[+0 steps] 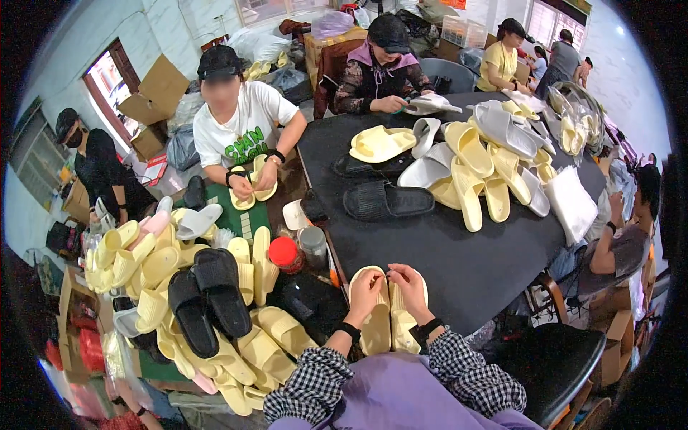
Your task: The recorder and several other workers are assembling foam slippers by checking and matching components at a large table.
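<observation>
A pair of pale yellow slippers lies side by side at the near table edge, toes away from me: the left slipper (375, 334) and the right slipper (403, 331). Over their front part, my left hand (365, 296) and my right hand (411, 289) come close together. The fingertips of both are pinched near the gap between the slippers. Whatever is between them is too small to make out. My hands hide most of the straps. Beyond them on the black tabletop (444, 265) rests a black slipper (387, 201).
To my left is a large heap of yellow slippers (276, 351) with a black pair (228, 294) on top. A red-lidded jar (285, 254) and a grey-lidded jar (312, 246) stand beside it. Yellow and grey slippers (469, 150) pile up at the far right. Co-workers sit around.
</observation>
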Motion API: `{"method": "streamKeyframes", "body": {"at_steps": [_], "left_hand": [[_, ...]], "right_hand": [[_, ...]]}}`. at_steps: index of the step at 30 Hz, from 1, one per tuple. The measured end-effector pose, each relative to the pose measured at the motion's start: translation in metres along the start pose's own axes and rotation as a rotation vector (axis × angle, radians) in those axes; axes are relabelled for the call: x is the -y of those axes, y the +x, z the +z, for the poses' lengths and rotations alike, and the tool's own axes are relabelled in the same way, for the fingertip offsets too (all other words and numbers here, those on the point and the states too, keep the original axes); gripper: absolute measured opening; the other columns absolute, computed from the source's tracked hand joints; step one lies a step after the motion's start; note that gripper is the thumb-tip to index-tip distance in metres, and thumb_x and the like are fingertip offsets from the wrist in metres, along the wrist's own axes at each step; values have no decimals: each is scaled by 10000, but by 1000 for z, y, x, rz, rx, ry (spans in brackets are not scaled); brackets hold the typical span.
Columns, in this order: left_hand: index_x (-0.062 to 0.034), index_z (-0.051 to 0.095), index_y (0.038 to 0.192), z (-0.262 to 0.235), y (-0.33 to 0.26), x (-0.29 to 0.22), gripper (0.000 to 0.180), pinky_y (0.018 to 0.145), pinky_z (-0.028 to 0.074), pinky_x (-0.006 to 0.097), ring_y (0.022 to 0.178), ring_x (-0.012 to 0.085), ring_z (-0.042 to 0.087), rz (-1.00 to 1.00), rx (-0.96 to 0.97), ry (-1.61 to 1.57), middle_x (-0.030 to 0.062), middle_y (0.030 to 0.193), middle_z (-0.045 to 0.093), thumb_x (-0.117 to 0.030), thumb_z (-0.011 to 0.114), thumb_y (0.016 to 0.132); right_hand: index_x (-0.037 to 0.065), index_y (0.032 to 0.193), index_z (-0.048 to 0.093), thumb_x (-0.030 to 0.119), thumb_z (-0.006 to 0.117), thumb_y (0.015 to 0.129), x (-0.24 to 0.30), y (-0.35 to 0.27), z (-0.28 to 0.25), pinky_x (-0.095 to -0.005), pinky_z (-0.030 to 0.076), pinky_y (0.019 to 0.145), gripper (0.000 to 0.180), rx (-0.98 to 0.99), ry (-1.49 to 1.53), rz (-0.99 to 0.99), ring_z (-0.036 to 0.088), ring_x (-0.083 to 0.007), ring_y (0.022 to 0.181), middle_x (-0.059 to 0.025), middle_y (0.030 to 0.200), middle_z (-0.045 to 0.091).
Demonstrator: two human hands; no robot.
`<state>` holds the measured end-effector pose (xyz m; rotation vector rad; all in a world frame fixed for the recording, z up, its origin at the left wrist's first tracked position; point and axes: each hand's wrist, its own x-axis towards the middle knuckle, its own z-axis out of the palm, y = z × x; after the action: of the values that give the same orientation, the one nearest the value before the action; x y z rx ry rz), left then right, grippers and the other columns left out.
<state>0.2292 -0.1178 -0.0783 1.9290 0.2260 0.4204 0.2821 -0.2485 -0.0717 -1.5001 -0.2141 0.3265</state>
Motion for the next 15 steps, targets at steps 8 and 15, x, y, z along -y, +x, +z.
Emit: {"method": "streamKeyframes", "body": {"at_steps": [8,15], "left_hand": [[14,628,935,0,-2,-1,103,604,458,270,674,148,570,-19,-25,-43,93,878,597,-67,610,874],[6,630,958,-4,-4,-1,119,648,486,293,748,194,606,-14,-1,-55,110,909,609,-90,596,897]], "right_hand": [[-2,1053,644,102,586,912,-3,0,-4,-215,448,707,184,-60,87,42,565,-69,784,0,833,627],[9,1078,638,119,601,919,-4,1,-7,-220,460,768,197,-76,110,107,574,-74,839,-12,932,635]]}}
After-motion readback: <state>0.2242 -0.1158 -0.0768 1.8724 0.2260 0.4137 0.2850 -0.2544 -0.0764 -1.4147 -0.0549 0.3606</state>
